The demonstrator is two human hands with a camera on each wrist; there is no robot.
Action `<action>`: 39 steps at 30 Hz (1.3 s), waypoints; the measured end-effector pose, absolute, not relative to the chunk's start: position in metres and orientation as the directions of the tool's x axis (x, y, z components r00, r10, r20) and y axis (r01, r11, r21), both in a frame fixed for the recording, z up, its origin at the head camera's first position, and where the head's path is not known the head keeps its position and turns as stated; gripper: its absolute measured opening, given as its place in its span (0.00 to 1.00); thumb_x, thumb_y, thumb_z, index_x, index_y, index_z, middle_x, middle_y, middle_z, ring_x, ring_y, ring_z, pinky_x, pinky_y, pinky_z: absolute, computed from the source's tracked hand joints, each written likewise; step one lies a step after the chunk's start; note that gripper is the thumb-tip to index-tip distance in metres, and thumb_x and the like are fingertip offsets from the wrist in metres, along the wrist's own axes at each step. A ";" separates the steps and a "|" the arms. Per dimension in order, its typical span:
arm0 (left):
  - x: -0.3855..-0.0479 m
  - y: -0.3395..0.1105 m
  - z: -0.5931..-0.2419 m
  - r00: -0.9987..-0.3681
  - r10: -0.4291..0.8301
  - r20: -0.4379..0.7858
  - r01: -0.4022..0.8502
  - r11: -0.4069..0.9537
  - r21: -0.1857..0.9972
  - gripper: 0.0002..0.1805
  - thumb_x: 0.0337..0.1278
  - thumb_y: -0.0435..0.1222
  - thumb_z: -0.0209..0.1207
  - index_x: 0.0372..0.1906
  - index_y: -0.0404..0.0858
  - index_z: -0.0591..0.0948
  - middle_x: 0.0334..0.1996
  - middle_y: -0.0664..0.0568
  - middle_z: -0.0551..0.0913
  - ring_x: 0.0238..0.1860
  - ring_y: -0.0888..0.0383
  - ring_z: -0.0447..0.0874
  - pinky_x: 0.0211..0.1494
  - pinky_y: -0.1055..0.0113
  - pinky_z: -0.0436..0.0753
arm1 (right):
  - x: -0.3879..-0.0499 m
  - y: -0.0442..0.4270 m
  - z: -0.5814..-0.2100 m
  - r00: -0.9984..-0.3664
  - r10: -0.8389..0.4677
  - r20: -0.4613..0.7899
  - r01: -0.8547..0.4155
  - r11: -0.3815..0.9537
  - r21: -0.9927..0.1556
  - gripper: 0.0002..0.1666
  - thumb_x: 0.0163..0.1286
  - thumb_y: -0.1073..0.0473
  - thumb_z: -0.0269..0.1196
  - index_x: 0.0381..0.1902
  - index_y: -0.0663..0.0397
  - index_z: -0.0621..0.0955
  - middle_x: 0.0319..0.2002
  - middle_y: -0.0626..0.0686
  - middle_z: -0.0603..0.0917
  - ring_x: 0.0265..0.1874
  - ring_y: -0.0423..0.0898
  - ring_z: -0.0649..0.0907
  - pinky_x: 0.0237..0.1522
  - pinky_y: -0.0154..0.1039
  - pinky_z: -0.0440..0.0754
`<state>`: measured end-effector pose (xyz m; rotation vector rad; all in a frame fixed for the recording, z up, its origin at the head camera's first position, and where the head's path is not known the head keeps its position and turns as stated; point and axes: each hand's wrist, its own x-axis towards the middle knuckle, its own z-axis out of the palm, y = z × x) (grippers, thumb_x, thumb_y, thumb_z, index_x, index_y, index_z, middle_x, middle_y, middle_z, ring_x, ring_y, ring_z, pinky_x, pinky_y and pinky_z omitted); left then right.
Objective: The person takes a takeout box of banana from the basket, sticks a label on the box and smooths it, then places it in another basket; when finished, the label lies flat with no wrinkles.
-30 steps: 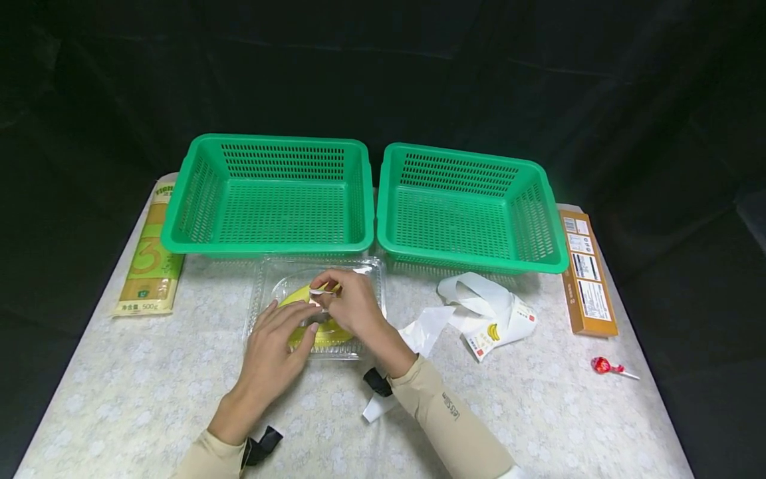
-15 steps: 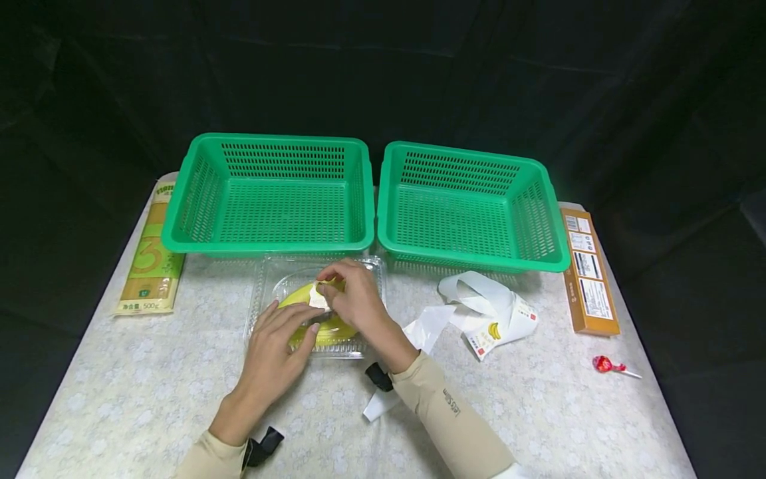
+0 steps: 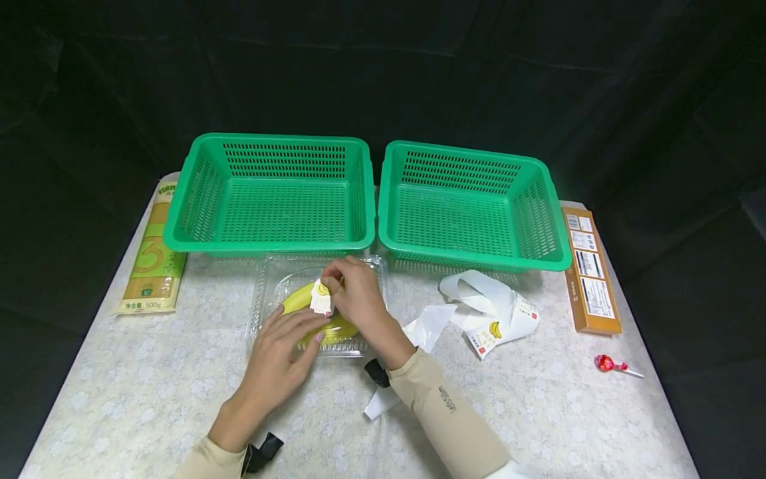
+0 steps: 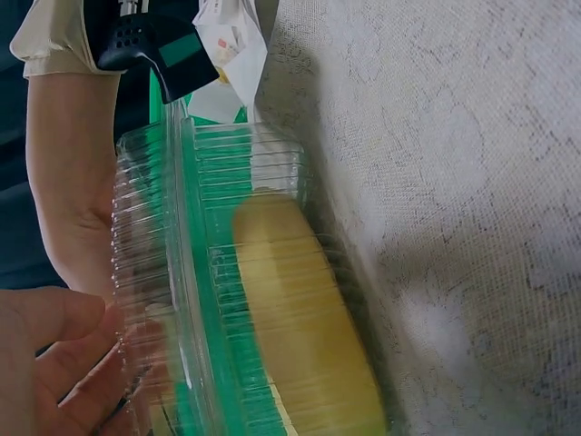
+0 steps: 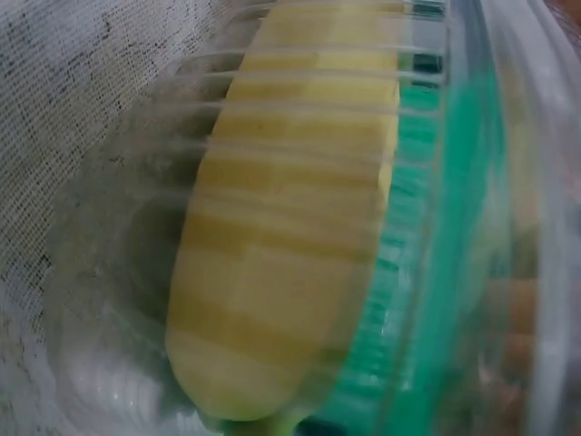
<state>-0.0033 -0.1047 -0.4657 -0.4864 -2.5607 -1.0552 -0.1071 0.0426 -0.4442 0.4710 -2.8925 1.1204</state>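
A clear plastic clamshell container [image 3: 254,313] lies closed on the table, with yellow bananas [image 3: 296,301] inside. In the left wrist view a banana [image 4: 304,318] shows through its ribbed wall, and the right wrist view shows a banana [image 5: 281,218] close up. A white label [image 3: 321,303] with a yellow picture lies over the lid. My right hand [image 3: 359,296] pinches the label's upper right edge with curled thumb and finger. My left hand [image 3: 278,356] rests its extended fingers on the lid, the fingertips touching the label's lower edge.
Two green baskets [image 3: 269,247] [image 3: 473,258] stand behind the container. A noodle packet [image 3: 152,256] lies left; an orange box [image 3: 591,276] and a red lollipop [image 3: 606,363] lie right. A curling white label strip [image 3: 493,319] lies beside my right arm.
The label has unfolded from a bent piece at my right fingertips to lie flatter over the lid. My right hand has shifted slightly up and right; my left hand has barely moved.
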 end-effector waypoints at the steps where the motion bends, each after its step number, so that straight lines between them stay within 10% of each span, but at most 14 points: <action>1: -0.003 -0.105 -0.466 -0.887 0.193 0.419 0.432 0.667 0.607 0.14 0.59 0.34 0.66 0.50 0.41 0.87 0.52 0.48 0.89 0.59 0.46 0.84 0.73 0.40 0.65 | -0.107 0.042 -0.444 -0.955 -0.274 0.114 -0.280 0.705 -0.651 0.04 0.69 0.62 0.66 0.36 0.56 0.87 0.32 0.53 0.84 0.30 0.44 0.79 0.36 0.35 0.76; 14: -0.002 -0.101 -0.463 -0.881 0.305 0.361 0.467 0.682 0.563 0.17 0.58 0.38 0.67 0.53 0.40 0.86 0.58 0.48 0.86 0.63 0.47 0.81 0.75 0.43 0.64 | -0.104 0.031 -0.445 -0.923 -0.330 0.198 -0.383 0.829 -0.406 0.06 0.74 0.58 0.62 0.37 0.54 0.82 0.34 0.53 0.83 0.35 0.50 0.84 0.35 0.44 0.84; 24: -0.006 -0.102 -0.467 -0.860 0.266 0.436 0.497 0.630 0.597 0.18 0.48 0.33 0.73 0.48 0.37 0.87 0.53 0.46 0.88 0.58 0.47 0.85 0.71 0.47 0.69 | -0.100 0.031 -0.447 -0.914 -0.364 0.177 -0.404 0.790 -0.462 0.07 0.73 0.57 0.63 0.41 0.55 0.81 0.37 0.53 0.81 0.35 0.48 0.81 0.36 0.41 0.81; 39: -0.010 -0.116 -0.459 -0.906 0.278 0.319 0.424 0.593 0.684 0.14 0.55 0.36 0.71 0.48 0.44 0.88 0.52 0.52 0.89 0.59 0.48 0.85 0.69 0.48 0.76 | -0.067 0.056 -0.440 -0.836 -0.539 0.102 -0.546 0.799 -0.253 0.22 0.79 0.49 0.55 0.64 0.51 0.77 0.59 0.55 0.78 0.54 0.52 0.77 0.56 0.49 0.78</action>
